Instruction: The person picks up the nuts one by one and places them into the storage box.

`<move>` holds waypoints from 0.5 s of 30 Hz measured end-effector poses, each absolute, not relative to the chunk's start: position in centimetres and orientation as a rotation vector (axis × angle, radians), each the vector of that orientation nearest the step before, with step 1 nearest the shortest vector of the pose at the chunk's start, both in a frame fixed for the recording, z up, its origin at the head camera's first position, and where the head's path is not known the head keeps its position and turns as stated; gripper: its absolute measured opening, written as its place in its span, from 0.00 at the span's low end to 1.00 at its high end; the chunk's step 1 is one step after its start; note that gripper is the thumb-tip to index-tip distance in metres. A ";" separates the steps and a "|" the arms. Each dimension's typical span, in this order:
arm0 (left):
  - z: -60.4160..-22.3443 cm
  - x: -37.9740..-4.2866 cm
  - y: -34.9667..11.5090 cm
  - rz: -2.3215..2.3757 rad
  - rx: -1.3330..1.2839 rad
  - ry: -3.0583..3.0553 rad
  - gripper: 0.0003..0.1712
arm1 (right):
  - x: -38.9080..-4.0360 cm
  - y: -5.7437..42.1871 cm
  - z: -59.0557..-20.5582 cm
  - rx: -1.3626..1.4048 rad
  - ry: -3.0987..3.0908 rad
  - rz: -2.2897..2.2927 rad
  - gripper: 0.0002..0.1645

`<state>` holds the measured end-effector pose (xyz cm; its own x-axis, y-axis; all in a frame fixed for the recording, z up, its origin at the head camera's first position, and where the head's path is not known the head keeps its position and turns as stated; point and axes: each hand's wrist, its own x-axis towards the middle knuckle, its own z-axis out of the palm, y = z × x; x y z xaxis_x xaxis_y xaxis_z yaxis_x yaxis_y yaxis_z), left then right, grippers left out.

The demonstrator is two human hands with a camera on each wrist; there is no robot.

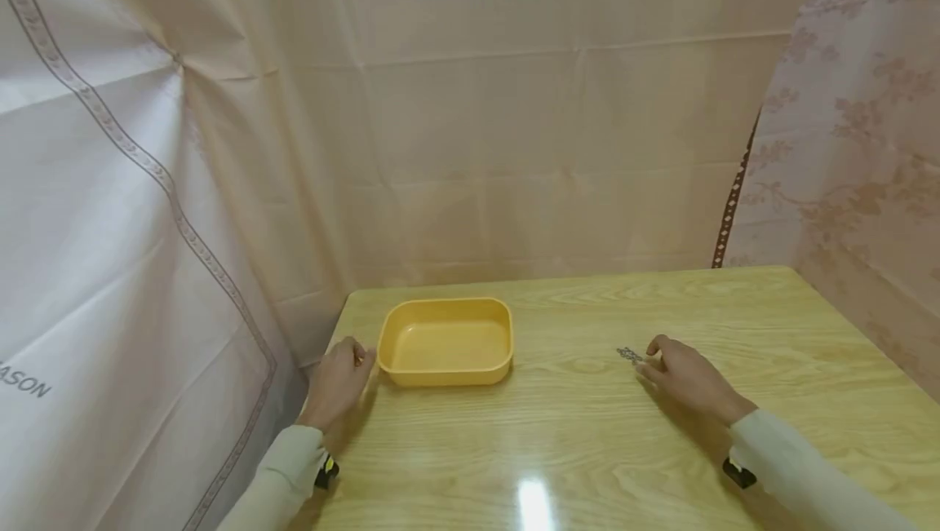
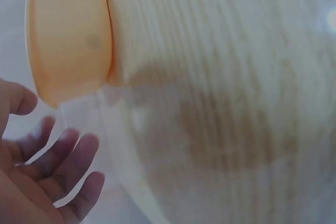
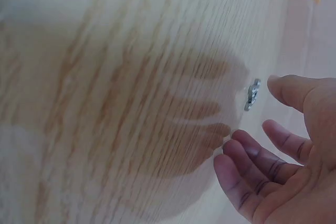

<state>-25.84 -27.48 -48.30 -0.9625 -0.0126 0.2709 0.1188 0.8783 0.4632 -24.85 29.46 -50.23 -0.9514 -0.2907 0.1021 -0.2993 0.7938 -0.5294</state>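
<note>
A yellow rectangular basin (image 1: 446, 378) with rounded corners sits upright on the left half of the table, nothing inside it. My left hand (image 1: 339, 380) is at the basin's left end, fingers loosely bent; the left wrist view shows its thumb and fingertips near the basin's end wall (image 2: 71, 35). To the right lies a small flat cluster of silvery metal (image 1: 628, 355), too small to name its kind. My right hand (image 1: 690, 378) hovers just right of it, thumb and fingers spread apart around a gap. In the right wrist view the metal cluster (image 3: 253, 95) lies just off the thumb tip.
The wood-grain table (image 1: 573, 425) has its left edge close to my left hand and its far edge below a beige cloth (image 1: 470, 148). Patterned cloth hangs at the left and right sides. Both wrists carry small black devices, such as the right one (image 1: 738, 473).
</note>
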 end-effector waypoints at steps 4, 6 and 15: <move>-48.8 -25.6 -27.5 -0.944 -0.026 -2.837 0.19 | -25.3 29.8 -50.5 0.509 -2.941 0.877 0.20; -49.0 -25.6 -27.4 -1.054 -0.009 -2.832 0.22 | -25.5 29.8 -50.6 0.509 -2.939 0.895 0.19; -49.5 -26.1 -26.9 -1.251 -0.025 -2.795 0.21 | -26.3 30.0 -50.7 0.480 -3.002 0.942 0.19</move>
